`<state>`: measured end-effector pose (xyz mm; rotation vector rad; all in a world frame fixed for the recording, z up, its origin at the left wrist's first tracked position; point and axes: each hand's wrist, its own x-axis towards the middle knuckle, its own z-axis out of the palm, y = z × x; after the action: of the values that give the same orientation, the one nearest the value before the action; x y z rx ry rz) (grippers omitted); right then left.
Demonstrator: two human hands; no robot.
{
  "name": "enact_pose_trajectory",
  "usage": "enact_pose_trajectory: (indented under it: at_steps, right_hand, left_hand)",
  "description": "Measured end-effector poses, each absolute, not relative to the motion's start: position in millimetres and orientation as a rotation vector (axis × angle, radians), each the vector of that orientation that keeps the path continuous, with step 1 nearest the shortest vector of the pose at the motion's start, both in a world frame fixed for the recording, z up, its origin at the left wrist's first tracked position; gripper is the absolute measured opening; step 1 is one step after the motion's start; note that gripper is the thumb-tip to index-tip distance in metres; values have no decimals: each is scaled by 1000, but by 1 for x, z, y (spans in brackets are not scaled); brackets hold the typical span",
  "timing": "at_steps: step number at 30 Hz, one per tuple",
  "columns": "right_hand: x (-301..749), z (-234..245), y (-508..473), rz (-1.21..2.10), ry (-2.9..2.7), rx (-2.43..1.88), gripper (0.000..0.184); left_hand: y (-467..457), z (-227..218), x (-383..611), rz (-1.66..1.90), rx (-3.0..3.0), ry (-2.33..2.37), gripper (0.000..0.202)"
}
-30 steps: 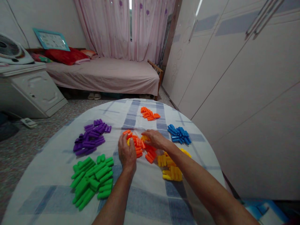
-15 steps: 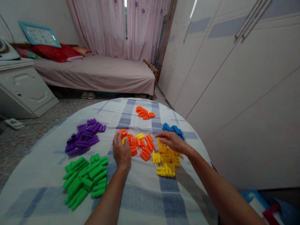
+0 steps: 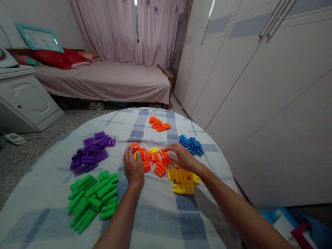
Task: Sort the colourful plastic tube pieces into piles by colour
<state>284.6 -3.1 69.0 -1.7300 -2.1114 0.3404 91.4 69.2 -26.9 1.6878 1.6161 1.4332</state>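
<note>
My left hand rests on the table at the left edge of the orange plastic pieces, thumb and fingers apart. A yellow piece shows in the gap beside its thumb; whether the fingertips press on it is hidden. My right hand reaches in from the right, fingers stretched over the right-hand orange pieces, nothing visible in it. Below that hand lies a pile of yellow pieces, partly covered by it. Another yellow piece lies among the orange ones.
Purple pieces and green pieces are heaped on the left. Blue pieces lie at the right, and more orange pieces at the back. A checked cloth covers the round table. Beyond stand a bed and wardrobe.
My right hand has moved left, from above the yellow pile to the orange pieces, uncovering more of the blue pile. My left hand has stayed in place.
</note>
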Motion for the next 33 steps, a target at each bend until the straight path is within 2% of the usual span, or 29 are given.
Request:
enact_pose_trajectory:
  at_steps: [6,13,17,20,26,33]
  right_hand:
    - [255,45,60,282,-2398,-1795,37]
    - [254,48,77,222,-2384,-1889,27]
    - [281,73,42,187,-2158,-1872,38]
    - [307,84,-6,201,-1977,-1854,36]
    - [323,69,-88,253,-1939,-1916,32]
    - [318,58,-103,216,-1895,-1871,28]
  left_hand:
    - [67,-24,92,1410,1681,1622,37]
    - [67,-23,92,1385,1676,1642,39]
    - [67,-23,93,1414,1661,1627,37]
    - [66,-22,93,1420,1672,1613,36]
    - [67,-21,91,1431,1683,1603,35]
    - [66,-19,91,1425,1702,1585,37]
